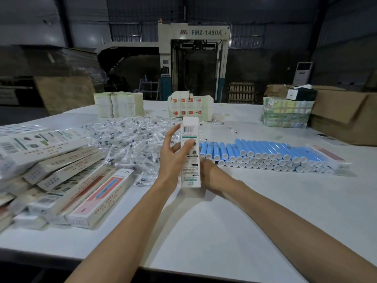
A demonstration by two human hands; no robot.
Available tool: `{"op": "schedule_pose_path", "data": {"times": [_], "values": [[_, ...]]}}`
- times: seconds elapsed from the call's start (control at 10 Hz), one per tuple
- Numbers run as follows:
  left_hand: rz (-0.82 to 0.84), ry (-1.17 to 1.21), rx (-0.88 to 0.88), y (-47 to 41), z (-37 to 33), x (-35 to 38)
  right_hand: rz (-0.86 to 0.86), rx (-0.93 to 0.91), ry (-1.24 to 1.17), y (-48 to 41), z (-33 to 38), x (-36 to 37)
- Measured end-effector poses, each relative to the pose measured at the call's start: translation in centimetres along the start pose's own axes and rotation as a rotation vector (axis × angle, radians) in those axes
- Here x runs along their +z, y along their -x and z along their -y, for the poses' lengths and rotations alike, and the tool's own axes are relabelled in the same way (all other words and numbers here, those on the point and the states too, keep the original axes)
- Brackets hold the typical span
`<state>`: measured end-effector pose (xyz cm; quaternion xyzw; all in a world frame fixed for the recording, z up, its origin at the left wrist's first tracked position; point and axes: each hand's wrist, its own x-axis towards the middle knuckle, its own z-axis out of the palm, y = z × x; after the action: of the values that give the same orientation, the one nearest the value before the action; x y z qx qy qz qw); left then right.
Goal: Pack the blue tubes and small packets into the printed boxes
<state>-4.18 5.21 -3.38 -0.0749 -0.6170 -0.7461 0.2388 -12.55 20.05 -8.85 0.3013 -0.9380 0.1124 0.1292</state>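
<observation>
Progress looks partial: a heap of assembled boxes (61, 180) lies at your left, probably packed, while many blue tubes (265, 154) sit stacked at your right and a pile of small packets (130, 139) waits beyond. Your left hand (173, 154) has its grip closed round the upright printed box (190, 158) at centre. Your right hand (207, 170) sits behind the box's lower part, so I cannot tell its grip. Whether the box is loaded does not show. Your open room is the desk (224, 231) between you and the box. Its front edge runs under your forearms, and the tubes lie just beside your right hand.
</observation>
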Motion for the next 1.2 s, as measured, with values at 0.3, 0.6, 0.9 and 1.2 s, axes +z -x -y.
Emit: {"op": "schedule_pose_path", "data": {"times": [0.3,0.6,0.9,1.2], "values": [[0.073,0.005,-0.001,0.4,-0.1,0.4,-0.280,-0.010,-0.179,2.8,-1.8,-5.1],[0.218,-0.120,0.018,1.8,0.1,2.2,-0.689,0.010,-0.959,3.6,-1.0,-17.5],[0.293,-0.109,0.039,2.4,1.1,3.2,-0.380,0.051,-0.747,2.5,0.6,-17.1],[0.258,-0.063,0.009,2.3,1.3,3.1,-0.313,0.018,-0.583,3.6,1.3,-14.6]]}}
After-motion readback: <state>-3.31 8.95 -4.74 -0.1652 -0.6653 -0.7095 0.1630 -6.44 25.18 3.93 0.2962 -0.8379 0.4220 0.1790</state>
